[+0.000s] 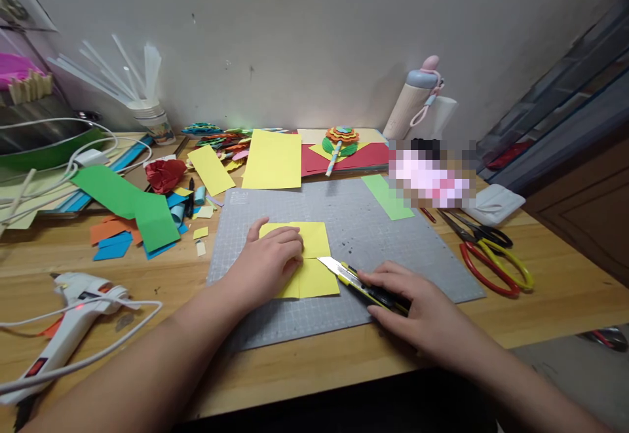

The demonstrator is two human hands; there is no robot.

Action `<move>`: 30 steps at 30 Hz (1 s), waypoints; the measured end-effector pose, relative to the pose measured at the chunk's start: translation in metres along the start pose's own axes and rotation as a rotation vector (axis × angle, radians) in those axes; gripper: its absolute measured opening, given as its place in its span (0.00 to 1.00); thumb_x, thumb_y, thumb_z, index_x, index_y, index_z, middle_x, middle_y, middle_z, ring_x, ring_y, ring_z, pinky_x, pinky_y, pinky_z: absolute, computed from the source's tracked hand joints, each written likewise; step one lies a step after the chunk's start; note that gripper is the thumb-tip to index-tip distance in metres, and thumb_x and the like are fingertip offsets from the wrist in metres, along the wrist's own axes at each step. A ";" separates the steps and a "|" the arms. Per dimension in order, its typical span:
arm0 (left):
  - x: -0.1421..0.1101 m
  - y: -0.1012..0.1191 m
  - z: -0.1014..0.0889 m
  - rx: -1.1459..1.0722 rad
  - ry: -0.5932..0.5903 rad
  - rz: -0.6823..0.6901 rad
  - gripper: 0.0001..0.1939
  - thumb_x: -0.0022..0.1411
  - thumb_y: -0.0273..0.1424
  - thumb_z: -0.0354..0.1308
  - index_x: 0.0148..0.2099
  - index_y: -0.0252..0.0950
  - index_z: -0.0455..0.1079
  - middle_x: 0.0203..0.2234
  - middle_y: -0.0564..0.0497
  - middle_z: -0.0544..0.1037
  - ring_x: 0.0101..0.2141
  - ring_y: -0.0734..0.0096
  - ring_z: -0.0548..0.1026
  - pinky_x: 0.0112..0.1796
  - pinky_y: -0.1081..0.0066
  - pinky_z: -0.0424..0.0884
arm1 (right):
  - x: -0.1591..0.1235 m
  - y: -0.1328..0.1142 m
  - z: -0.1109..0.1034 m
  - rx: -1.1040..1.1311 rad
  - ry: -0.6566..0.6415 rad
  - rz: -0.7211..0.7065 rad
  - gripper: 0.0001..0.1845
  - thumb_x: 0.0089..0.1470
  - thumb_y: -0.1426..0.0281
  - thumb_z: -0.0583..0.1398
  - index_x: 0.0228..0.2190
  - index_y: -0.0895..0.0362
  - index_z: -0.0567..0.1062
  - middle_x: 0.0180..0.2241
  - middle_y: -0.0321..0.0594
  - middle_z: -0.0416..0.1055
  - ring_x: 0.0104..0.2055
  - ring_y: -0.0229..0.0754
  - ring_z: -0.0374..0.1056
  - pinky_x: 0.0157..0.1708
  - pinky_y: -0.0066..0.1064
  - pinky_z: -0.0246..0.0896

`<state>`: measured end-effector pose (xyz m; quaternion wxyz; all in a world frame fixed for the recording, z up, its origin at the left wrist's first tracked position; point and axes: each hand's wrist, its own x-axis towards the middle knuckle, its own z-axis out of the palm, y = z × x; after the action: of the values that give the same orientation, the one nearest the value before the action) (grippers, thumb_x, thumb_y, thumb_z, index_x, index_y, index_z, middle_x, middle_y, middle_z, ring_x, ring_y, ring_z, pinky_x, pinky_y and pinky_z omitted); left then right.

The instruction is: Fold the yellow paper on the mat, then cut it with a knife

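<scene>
My left hand (270, 259) lies palm down on a square of yellow paper (314, 240), pressing it to a grey cutting mat (275, 328). Its fingers are slightly bent and grip nothing. Crease lines cross the paper, and a slit or crease runs in from its right edge; the left part is hidden under the hand. In my right hand (413, 305) is a black and yellow utility knife (356, 282). Its blade is out, and the tip points left, at the paper's right edge near that line. Small dark specks lie on the mat just beyond the knife.
A hot glue gun (81, 315) with its cord lies at left, near green paper (132, 204) and scraps. Further back are a yellow sheet (272, 158), a paper flower (341, 137) and a bottle (410, 102). Scissors (491, 272) lie to the right beside a light green strip (388, 197).
</scene>
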<state>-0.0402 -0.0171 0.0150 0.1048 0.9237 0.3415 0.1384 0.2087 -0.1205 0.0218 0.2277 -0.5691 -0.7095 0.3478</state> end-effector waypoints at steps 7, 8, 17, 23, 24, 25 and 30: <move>0.000 -0.001 0.001 0.001 0.006 -0.004 0.07 0.62 0.22 0.51 0.33 0.39 0.65 0.39 0.57 0.78 0.54 0.66 0.70 0.57 0.51 0.37 | 0.001 -0.003 0.002 0.001 0.010 0.001 0.21 0.52 0.75 0.58 0.49 0.55 0.73 0.40 0.42 0.69 0.43 0.44 0.67 0.46 0.38 0.62; 0.000 -0.001 0.001 0.000 0.006 -0.003 0.07 0.62 0.22 0.51 0.33 0.39 0.65 0.39 0.57 0.78 0.54 0.66 0.70 0.57 0.51 0.37 | 0.002 -0.003 0.002 0.000 0.001 -0.001 0.20 0.52 0.74 0.58 0.48 0.54 0.73 0.40 0.42 0.69 0.43 0.44 0.67 0.46 0.38 0.62; -0.001 -0.001 0.001 -0.001 0.011 -0.001 0.07 0.62 0.22 0.51 0.34 0.40 0.65 0.39 0.58 0.78 0.54 0.67 0.69 0.57 0.52 0.38 | 0.003 -0.006 0.004 -0.025 -0.014 -0.009 0.22 0.52 0.76 0.57 0.50 0.52 0.72 0.40 0.41 0.69 0.42 0.44 0.68 0.46 0.39 0.62; 0.000 -0.001 0.002 -0.001 0.009 0.001 0.08 0.62 0.22 0.51 0.34 0.41 0.66 0.38 0.59 0.77 0.54 0.68 0.69 0.58 0.53 0.37 | 0.004 -0.007 0.006 -0.029 0.006 -0.020 0.23 0.51 0.76 0.58 0.50 0.54 0.73 0.39 0.41 0.70 0.41 0.43 0.68 0.45 0.37 0.63; 0.000 -0.001 0.002 0.001 0.011 -0.001 0.08 0.62 0.22 0.51 0.34 0.41 0.66 0.38 0.59 0.77 0.54 0.68 0.69 0.58 0.53 0.37 | 0.005 -0.008 0.007 -0.029 0.016 -0.023 0.23 0.51 0.76 0.58 0.50 0.54 0.73 0.39 0.41 0.70 0.41 0.43 0.68 0.45 0.37 0.63; 0.000 -0.001 0.002 0.004 0.014 -0.005 0.07 0.62 0.23 0.52 0.34 0.41 0.66 0.38 0.59 0.77 0.53 0.68 0.69 0.58 0.53 0.36 | 0.005 -0.008 0.008 -0.032 0.024 -0.026 0.23 0.51 0.76 0.58 0.50 0.54 0.73 0.40 0.41 0.70 0.41 0.43 0.68 0.45 0.37 0.63; 0.000 -0.005 -0.003 0.020 0.043 -0.044 0.02 0.60 0.29 0.58 0.35 0.41 0.67 0.39 0.56 0.76 0.49 0.64 0.70 0.58 0.49 0.35 | 0.007 -0.010 0.007 -0.058 0.012 -0.013 0.24 0.51 0.76 0.58 0.51 0.52 0.72 0.40 0.41 0.71 0.41 0.44 0.69 0.45 0.39 0.64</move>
<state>-0.0439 -0.0135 0.0165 0.0913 0.9137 0.3655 0.1526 0.1957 -0.1169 0.0240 0.2176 -0.5729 -0.7215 0.3222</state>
